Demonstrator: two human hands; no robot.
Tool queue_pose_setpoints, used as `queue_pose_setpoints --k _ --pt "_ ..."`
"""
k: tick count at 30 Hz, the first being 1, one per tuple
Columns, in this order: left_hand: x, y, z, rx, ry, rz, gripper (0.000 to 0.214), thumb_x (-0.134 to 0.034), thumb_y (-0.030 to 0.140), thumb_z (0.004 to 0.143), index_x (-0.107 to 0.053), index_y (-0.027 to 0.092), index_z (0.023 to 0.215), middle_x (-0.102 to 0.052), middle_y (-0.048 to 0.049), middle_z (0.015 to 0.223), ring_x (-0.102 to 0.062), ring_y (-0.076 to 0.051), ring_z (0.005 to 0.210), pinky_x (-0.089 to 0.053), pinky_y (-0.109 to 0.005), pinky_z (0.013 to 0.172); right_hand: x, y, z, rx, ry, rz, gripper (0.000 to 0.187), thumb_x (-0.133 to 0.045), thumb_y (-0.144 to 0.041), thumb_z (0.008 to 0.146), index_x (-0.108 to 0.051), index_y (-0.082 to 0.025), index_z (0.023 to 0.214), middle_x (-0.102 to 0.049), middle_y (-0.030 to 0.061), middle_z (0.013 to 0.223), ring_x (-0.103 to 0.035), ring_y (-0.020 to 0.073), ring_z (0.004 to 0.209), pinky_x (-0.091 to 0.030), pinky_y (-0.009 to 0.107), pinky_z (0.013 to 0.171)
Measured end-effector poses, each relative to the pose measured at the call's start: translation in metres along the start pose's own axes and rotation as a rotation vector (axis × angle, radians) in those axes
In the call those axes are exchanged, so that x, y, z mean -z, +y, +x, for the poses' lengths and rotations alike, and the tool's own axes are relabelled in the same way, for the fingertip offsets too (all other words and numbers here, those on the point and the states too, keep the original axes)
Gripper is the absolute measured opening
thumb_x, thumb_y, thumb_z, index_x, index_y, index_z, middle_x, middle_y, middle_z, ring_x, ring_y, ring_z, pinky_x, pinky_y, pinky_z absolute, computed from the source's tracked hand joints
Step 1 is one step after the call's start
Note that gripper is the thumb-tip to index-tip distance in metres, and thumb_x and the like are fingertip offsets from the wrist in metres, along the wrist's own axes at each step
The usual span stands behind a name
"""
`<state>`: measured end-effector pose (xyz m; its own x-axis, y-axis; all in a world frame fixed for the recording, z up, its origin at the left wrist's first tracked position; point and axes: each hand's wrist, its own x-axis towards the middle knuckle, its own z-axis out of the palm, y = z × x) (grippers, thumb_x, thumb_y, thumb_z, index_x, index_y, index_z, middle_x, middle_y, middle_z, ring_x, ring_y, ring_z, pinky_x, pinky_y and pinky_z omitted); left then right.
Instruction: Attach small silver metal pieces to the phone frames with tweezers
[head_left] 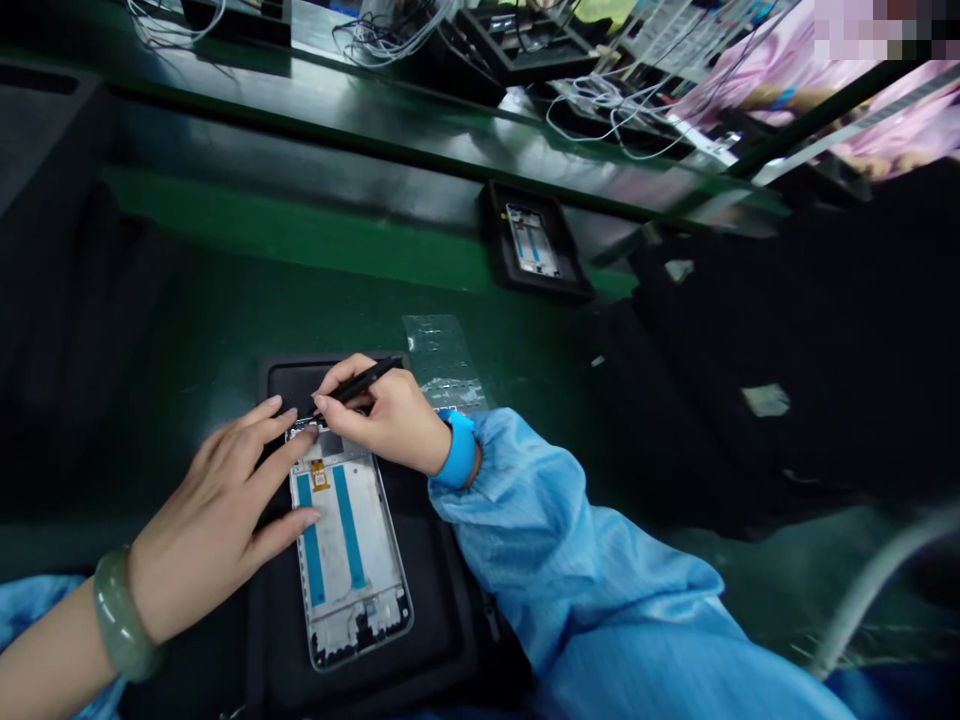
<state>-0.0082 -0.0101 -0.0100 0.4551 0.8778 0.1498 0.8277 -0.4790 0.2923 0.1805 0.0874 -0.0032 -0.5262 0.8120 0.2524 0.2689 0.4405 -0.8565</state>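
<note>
right hand [394,415] pinching a black stylus [367,381] at the phone mid-frame [351,560] — left hand [214,525] open, steadying it on a black tray [442,610]

Phone frame [351,545] sits on a mat [442,610], lower centre of view. Left hand [217,520] is over its left side, fingertips at the top edge. Right hand [390,420] is just behind the top edge, pen-shaped tool [367,380] in its fingers. Film strip [441,360] lies on the bench [300,270], just behind the mat, to the right. Second phone frame [531,240] is in a tray [525,277], further back at upper centre. Cables [615,110] lie along the far shelf [337,100], top of view. Cloth heap [750,350] is on the right.
</note>
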Motion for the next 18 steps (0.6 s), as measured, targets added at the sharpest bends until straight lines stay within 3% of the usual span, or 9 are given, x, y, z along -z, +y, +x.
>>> queue_pose_setpoints --k 4,18 --pt "-0.0001 -0.0002 0.0001 0.001 0.006 -0.016 0.056 -0.048 0.049 0.086 -0.04 0.022 0.135 -0.044 -0.0115 0.137 -0.032 -0.032 0.134 -0.04 -0.052 0.101 -0.0004 -0.0009 -0.0009 0.084 0.003 -0.089 0.006 -0.058 -0.021 0.081 -0.058 -0.015 0.083 -0.065 -0.0002 0.078 -0.063 0.0081 0.066 -0.051 0.018 0.064" --pt "0.0037 0.0001 0.0037 -0.034 0.015 0.06 0.053 -0.048 0.048 0.087 -0.045 0.019 0.13 -0.049 -0.0135 0.129 -0.038 -0.032 0.129 -0.043 -0.051 0.098 -0.003 -0.0049 -0.0002 0.031 0.029 -0.105 0.006 -0.058 -0.023 0.082 -0.057 -0.017 0.083 -0.064 -0.0001 0.079 -0.064 0.0098 0.07 -0.052 0.02 0.067"
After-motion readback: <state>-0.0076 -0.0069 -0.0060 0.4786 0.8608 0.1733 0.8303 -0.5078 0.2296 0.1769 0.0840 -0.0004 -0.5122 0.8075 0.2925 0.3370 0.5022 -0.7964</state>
